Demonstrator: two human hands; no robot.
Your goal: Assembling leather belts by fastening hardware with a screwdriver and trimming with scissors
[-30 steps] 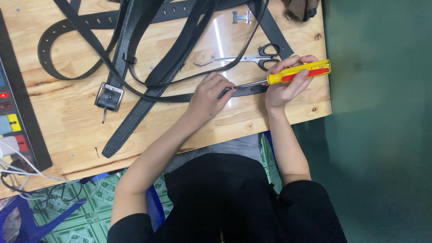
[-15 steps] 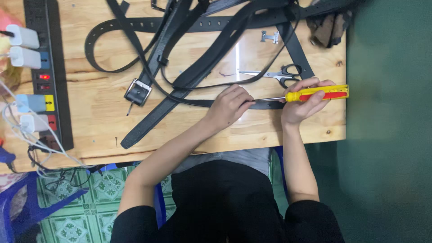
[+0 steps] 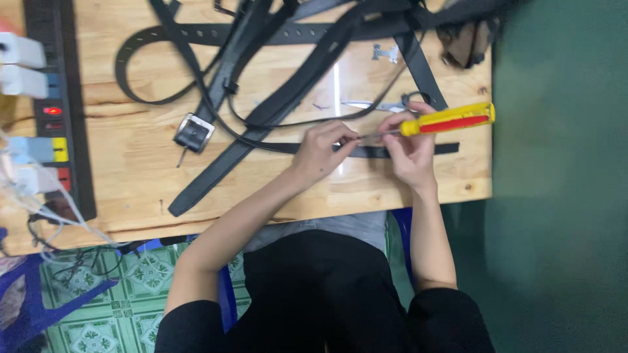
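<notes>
The right hand (image 3: 411, 151) is closed around the yellow-and-red-handled screwdriver (image 3: 432, 123), held near the collar, handle pointing away towards the worktop's right edge. The left hand (image 3: 322, 149) is pinched on the metal shaft near its tip, directly over the narrow black leather strap (image 3: 376, 151) lying flat along the front of the worktop. Just behind the right hand, steel scissors with black loops (image 3: 386, 104) are seen on the wood.

The pale wooden worktop (image 3: 137, 150) carries a tangle of wider black perforated belts (image 3: 275, 72), one ending in a square metal buckle (image 3: 193, 132). A long black power strip with plugged-in adapters (image 3: 49, 98) runs down the left edge. A small metal bracket (image 3: 384, 52) lies at the back. Below the worktop, green patterned floor tiles (image 3: 124, 287) are visible; to the right, plain dark green floor.

Compared with half a second earlier, the screwdriver is tilted slightly more upward at its handle, and both hands are drawn closer together on the strap.
</notes>
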